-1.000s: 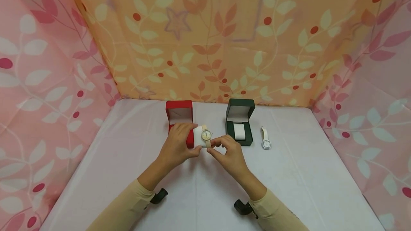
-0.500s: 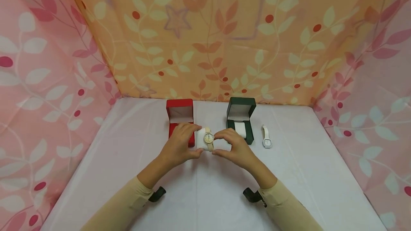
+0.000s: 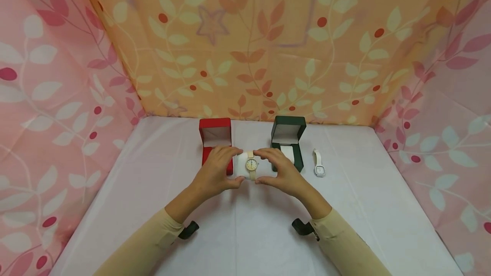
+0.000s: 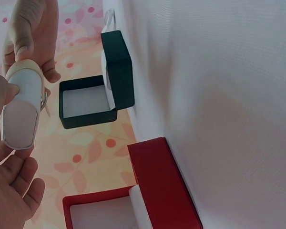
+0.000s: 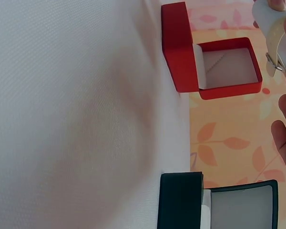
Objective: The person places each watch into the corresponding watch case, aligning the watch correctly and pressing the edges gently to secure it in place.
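Note:
A white watch cushion is held up above the table between both hands, with a cream-strapped wristwatch wrapped around it. The watch's round, gold-rimmed dial faces the head camera. My left hand grips the left part of the cushion, fingers at the far edge and thumb at the near edge. On the other side, my right hand pinches the wristwatch at its strap, fingertips beyond the dial and thumb nearer me. In the left wrist view, the flat end of the cushion shows and the buckle hangs underneath.
Behind my left hand, a red watch box stands with its lid raised. A dark green watch box, also open, has a white cushion in it. To its right lies a second white-strapped watch. Everything stands on a white-covered table.
My right hand has shifted slightly right, its fingers spreading from the lower strap to both sides of the watch. The wristwatch and cushion have moved a little to the right.

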`<action>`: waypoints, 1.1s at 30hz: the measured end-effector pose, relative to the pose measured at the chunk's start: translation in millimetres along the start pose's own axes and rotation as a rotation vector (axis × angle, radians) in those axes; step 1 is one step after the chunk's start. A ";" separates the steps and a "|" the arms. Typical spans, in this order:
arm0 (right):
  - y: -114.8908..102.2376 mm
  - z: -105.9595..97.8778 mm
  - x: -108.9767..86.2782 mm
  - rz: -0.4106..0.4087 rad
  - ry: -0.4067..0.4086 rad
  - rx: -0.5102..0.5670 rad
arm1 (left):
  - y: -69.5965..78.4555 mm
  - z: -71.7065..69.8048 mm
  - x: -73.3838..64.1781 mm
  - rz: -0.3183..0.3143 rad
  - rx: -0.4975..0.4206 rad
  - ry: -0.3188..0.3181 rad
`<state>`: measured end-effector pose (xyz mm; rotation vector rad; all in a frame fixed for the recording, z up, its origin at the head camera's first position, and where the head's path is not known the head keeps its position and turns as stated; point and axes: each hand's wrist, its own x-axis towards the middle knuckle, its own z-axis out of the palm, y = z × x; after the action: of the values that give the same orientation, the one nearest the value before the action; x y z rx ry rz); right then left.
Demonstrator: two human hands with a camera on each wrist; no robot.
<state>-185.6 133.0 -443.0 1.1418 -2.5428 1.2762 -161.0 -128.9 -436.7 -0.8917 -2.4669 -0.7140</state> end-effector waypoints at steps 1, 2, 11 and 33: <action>0.4 0.2 0.2 0.002 0.001 0.005 | 0.5 -0.4 0.1 -0.005 -0.005 -0.004; 0.9 0.5 0.3 0.002 0.004 0.008 | 0.7 -0.5 0.1 -0.010 -0.006 -0.008; 4.9 2.3 1.1 -0.013 0.038 0.062 | 3.2 -0.1 2.5 -0.027 -0.031 -0.004; -20.8 -1.6 1.0 -0.114 0.083 0.099 | 6.8 0.7 3.0 -0.110 -0.153 -0.036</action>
<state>-173.2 125.7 -427.9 1.2063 -2.3432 1.4045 -158.7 -122.6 -433.4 -0.8350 -2.5357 -0.9434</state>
